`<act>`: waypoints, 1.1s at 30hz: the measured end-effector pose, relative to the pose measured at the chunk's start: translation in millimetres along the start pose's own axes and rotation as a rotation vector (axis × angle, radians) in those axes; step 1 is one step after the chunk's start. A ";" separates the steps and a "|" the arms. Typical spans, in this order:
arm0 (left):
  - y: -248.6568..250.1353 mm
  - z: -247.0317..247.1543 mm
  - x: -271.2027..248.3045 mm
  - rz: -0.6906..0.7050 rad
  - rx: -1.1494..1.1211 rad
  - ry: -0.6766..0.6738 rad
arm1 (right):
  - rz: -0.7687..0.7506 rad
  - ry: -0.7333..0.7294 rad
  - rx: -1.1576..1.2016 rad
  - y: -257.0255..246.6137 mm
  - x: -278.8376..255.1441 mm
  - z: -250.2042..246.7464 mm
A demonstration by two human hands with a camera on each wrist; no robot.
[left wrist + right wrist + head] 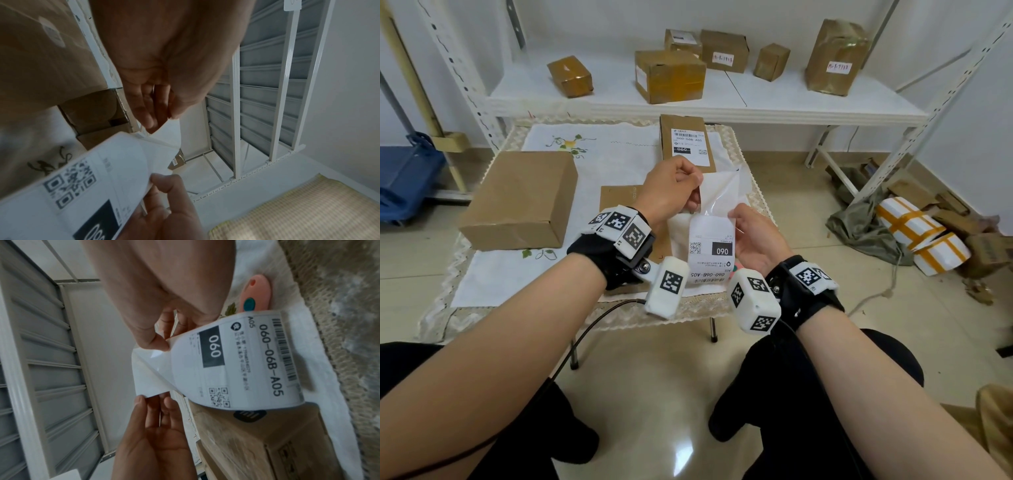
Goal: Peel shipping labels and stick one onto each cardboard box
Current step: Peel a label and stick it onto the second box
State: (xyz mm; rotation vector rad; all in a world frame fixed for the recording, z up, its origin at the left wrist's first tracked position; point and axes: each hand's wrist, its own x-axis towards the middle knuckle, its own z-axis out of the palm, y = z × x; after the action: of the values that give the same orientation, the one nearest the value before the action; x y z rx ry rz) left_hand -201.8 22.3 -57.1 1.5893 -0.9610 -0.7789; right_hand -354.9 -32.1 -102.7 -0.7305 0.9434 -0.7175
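Above a cloth-covered low table (619, 164) bearing cardboard boxes (520, 200), the left hand (671, 192) pinches the glossy backing sheet (722, 192) while the right hand (755, 240) pinches the half-peeled shipping label (710, 251).

The head camera looks forward and down from above the person's lap, over the low cloth-covered bench (493, 291) to the white metal shelf (619, 99) beyond. Each wrist camera sits very close, looking along its palm. All three views share the white printed shipping label (710, 250) (82, 178) (236, 360) between both hands.
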 end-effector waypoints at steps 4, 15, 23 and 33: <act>3.1 -1.9 2.3 -0.004 0.000 0.020 | 0.069 0.039 -0.002 -2.2 -1.8 0.9; 2.2 -11.9 7.6 -0.037 -0.050 0.115 | 0.056 0.104 -0.046 -8.7 -1.1 5.2; 3.8 -20.7 10.9 -0.028 -0.019 0.161 | 0.077 0.140 -0.066 -9.8 -0.3 3.7; 6.6 -22.6 12.4 -0.071 -0.085 0.207 | 0.097 0.157 -0.081 -12.3 -1.8 0.8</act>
State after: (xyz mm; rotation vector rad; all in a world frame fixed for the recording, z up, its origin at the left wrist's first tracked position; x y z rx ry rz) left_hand -177.7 20.8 -45.9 1.6016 -0.7163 -0.6794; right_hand -357.6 -37.2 -91.6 -0.7011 1.1489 -0.6613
